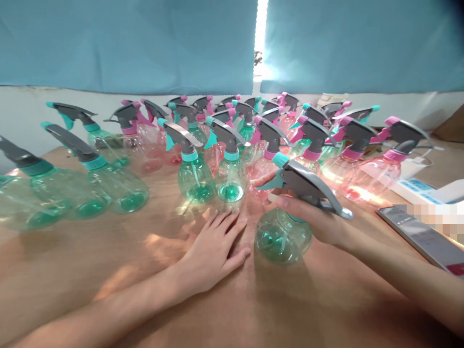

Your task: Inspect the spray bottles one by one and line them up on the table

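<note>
My right hand (308,212) is wrapped round the neck of a green spray bottle (279,241), just below its grey and teal trigger head. The bottle is slightly tilted, and I cannot tell whether its base touches the table. Flat on the wooden table (203,314) lies my left hand (219,246), fingers spread and holding nothing. Just beyond its fingertips stand two green spray bottles, a nearer-centre one (231,179) and one to its left (195,179). Pink spray bottles, among them one (263,169) partly hidden behind my right hand, stand close by.
Several more green and pink spray bottles crowd the back of the table. Green ones (123,188) stand at the left. On the right lie a phone (420,237) and a white power strip (416,191). Blue curtains (126,43) hang behind.
</note>
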### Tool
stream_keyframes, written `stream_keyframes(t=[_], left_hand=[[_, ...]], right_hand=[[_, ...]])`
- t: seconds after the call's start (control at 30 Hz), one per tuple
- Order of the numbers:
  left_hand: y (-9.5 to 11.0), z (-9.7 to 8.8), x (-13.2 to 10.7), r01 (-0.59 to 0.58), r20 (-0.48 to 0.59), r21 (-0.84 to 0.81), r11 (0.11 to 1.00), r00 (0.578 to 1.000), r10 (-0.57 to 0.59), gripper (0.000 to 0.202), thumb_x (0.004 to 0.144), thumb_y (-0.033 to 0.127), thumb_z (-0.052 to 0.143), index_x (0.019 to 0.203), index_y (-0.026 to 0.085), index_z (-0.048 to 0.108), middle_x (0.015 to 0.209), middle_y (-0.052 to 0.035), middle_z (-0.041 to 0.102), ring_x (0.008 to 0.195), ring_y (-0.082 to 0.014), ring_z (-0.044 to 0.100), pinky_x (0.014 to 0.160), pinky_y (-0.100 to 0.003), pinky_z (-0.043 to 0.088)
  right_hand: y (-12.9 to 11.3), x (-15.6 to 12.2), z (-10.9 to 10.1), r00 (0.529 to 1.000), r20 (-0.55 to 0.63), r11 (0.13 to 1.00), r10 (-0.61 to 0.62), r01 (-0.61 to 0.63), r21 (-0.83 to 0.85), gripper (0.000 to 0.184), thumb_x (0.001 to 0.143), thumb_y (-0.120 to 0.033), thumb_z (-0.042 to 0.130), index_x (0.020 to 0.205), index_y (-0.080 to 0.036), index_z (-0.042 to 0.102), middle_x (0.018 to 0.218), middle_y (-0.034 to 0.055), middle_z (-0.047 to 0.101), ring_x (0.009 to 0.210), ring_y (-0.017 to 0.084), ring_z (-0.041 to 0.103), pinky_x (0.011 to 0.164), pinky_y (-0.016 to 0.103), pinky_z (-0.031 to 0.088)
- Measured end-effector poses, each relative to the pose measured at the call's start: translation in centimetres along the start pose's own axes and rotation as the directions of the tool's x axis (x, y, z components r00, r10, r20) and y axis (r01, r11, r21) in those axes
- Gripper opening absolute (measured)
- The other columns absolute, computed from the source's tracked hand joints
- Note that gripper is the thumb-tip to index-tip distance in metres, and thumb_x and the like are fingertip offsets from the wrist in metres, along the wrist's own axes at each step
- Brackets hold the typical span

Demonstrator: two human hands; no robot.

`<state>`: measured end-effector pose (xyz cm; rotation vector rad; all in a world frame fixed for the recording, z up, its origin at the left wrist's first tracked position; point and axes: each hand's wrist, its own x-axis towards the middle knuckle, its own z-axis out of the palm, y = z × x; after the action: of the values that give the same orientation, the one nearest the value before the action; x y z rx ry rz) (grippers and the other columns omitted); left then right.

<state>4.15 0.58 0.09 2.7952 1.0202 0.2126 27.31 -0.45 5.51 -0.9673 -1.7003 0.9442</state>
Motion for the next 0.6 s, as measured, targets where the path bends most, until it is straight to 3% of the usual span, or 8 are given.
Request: stream_keyframes(t=[0.2,0.33,0.6], left_hand=[[0.0,-0.1,0.0,0.002,0.003,-0.002,1.0,1.0,-0.002,0.054,0.097,0.046,0.049,0.142,0.016,0.045,0.149,-0.0138,0.042,0.138,-0.033,0.035,0.113,-0.053,0.026],[0.0,0.0,0.0,-0.001,-0.007,-0.009,1.0,1.0,0.001,0.054,0.096,0.044,0.051,0.142,0.017,0.045,0.149,-0.0137,0.043,0.138,-0.0333,0.035,0.113,-0.054,0.026],[-0.1,0.1,-0.1,-0.004,-0.015,-0.008,1.0,1.0,0.004,0.054,0.097,0.045,0.05,0.141,0.015,0.046,0.149,-0.0144,0.042,0.138,-0.0329,0.035,0.113,-0.052,0.027]], right_hand=[[-0.7,-0.2,-0.1,1.0,0.004,1.0,0.014,-0.014,-0.02,0.019,0.09,-0.038,0.061,0.106,-0.029,0.065,0.087,0.0005,0.068,0.077,0.018,0.066,0.074,0.034,0.053],[-0.6,-0.4,-0.5,0.998,-0.013,0.993,0.063,-0.064,-0.097,0.011,0.089,-0.037,0.061,0.093,-0.029,0.066,0.071,-0.0009,0.063,0.066,0.018,0.061,0.066,0.033,0.049],[0.2,-0.5,-0.6,0.998,-0.053,0.993,0.027,-0.033,-0.112,0.021,0.09,-0.042,0.058,0.08,-0.024,0.059,0.061,-0.0041,0.046,0.052,0.011,0.04,0.049,0.027,0.034]])
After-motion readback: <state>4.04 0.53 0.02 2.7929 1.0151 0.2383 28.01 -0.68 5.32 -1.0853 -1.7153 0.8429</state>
